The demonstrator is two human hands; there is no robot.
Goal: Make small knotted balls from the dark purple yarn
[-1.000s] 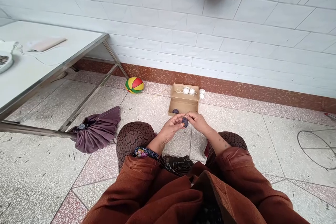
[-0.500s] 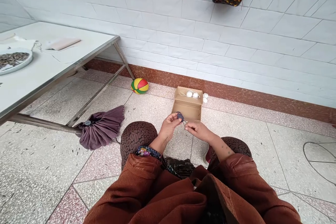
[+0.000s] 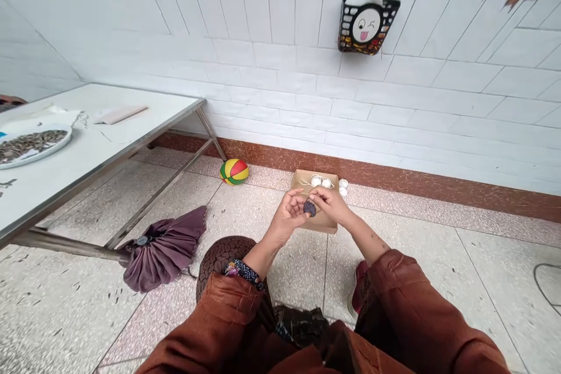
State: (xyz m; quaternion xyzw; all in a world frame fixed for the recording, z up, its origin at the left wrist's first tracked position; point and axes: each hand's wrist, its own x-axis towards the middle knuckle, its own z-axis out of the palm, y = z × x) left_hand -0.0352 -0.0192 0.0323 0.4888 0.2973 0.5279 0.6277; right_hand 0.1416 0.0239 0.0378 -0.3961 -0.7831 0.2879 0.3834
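Between my two hands is a small ball of dark blue-grey yarn [image 3: 310, 208], held above an open cardboard box. My left hand [image 3: 287, 214] curves around the ball's left side with its thumb at the lower edge and its fingers partly spread. The fingers of my right hand [image 3: 328, 201] are pinched at the ball's top right; the strand there is too fine to follow. Inside the cardboard box [image 3: 326, 224] are white yarn balls [image 3: 321, 182] with loose ends. More small white balls [image 3: 343, 187] lie just right of it on the floor.
At left is a white table [image 3: 109, 152] with metal legs, bearing a plate [image 3: 65, 143] of dark seeds or husks. A folded purple umbrella [image 3: 169, 251] and a colourful ball [image 3: 234, 172] lie on the floor. A black basket [image 3: 367, 26] hangs on the tiled wall.
My view has tilted up, bringing window bars into sight. My right hand has moved from the strand beside the yarn ball to its top edge, and my left fingers have spread.
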